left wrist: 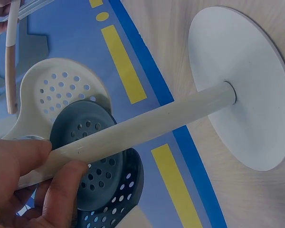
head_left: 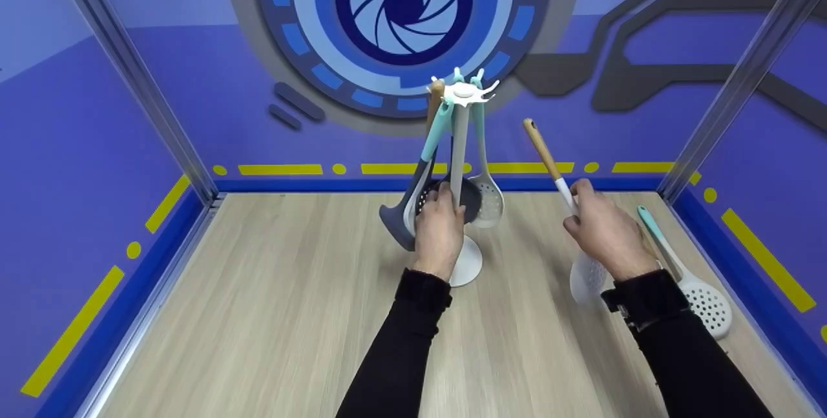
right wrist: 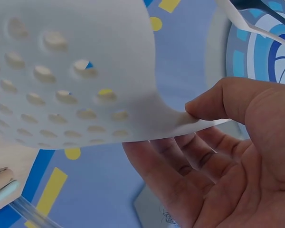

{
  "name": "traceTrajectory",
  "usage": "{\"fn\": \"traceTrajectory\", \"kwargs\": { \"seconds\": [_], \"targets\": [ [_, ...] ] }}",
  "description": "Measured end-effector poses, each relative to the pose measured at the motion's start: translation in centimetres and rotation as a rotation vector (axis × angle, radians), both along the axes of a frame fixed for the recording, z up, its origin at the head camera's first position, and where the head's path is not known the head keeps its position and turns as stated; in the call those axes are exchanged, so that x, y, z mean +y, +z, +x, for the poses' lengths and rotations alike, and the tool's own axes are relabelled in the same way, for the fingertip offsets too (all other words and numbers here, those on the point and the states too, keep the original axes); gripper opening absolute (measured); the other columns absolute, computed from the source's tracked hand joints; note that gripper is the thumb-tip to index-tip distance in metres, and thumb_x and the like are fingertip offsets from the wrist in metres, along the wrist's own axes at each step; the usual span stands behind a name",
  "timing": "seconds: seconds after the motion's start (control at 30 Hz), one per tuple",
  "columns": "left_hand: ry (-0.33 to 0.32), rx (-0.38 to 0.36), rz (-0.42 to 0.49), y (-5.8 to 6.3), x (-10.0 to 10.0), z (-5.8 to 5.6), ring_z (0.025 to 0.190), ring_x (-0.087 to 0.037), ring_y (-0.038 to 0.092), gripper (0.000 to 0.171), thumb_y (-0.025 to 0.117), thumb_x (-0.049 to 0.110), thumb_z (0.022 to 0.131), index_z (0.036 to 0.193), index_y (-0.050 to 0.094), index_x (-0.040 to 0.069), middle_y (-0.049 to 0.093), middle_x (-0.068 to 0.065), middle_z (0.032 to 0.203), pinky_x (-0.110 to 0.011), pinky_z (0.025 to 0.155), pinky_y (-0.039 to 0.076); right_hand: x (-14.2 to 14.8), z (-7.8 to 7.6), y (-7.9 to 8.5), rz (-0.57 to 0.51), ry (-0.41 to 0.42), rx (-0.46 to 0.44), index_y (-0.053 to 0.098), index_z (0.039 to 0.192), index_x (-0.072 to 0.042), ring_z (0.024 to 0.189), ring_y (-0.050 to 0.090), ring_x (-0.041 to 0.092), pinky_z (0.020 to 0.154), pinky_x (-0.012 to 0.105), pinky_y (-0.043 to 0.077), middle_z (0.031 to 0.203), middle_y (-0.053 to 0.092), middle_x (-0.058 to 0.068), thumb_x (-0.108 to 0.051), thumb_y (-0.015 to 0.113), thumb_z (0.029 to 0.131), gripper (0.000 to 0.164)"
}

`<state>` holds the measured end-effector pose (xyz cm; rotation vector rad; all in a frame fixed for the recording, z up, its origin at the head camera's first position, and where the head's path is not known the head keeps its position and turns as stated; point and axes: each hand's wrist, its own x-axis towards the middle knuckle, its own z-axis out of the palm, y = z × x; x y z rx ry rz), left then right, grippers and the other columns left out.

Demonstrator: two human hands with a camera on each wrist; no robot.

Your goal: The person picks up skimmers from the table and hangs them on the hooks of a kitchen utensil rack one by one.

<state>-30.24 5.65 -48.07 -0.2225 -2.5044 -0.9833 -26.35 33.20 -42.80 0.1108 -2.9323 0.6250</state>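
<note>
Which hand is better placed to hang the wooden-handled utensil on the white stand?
Probably the right hand: it holds the wooden-handled utensil, leaving its handle end free, while the left hand grips the white stand by its pole.

A: What is covering the back wall?

B: A camera-aperture graphic is spreading across its upper middle, pale at the core and ringed in blues and grey

A: And what is flanking that?

B: Grey-brown angular stripes are branching off to the right, while two slanting dark bars are sitting low on its left

A: Lower down?

B: Yellow dashes and yellow dots are alternating above a blue band, and that pattern is continuing along the left wall and right wall

A: What is framing it?

B: A left metal post and right metal post are marking the back corners, and wood-grain tabletop is stretching between the walls
</note>
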Motion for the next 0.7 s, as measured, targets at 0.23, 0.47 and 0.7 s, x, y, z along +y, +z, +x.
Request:
{"fn": "traceTrajectory", "kwargs": {
  "seconds": [0.23,0.47,0.7],
  "targets": [
    [0.009,-0.023,-0.012,0.1,0.1,-0.1,0.108,-0.041,0.085,0.046,0.084,0.014,0.11,0.149,0.067,-0.004,0.08,-0.022,0.122,-0.057,0.094,0.071,-0.4,0.2,0.8,-0.023,0.009,0.016,0.052,0.15,0.005,0.067,0.062,0.027,0.055,0.037,0.043,0.114,0.073,0.032,-0.004,0.063,0.111,0.042],
    [0.005,-0.023,-0.01,0.1,0.0,-0.2,0.11,-0.041,0.086,0.045,0.084,0.013,0.11,0.149,0.068,-0.004,0.08,-0.024,0.124,-0.058,0.094,0.071,-0.8,0.4,1.4,-0.028,0.009,0.028,0.051,0.152,0.006,0.076,0.07,0.033,0.058,0.04,0.049,0.127,0.073,0.037,-0.003,0.061,0.111,0.044],
    [0.008,-0.007,-0.015,0.1,0.1,-0.2,0.107,-0.041,0.086,0.044,0.085,0.012,0.109,0.147,0.068,-0.004,0.08,-0.022,0.121,-0.058,0.092,0.071,-1.1,0.7,1.9,-0.043,0.008,0.058,0.049,0.157,0.007,0.076,0.068,0.033,0.059,0.041,0.05,0.118,0.071,0.033,-0.003,0.059,0.111,0.049]
  ]
}}
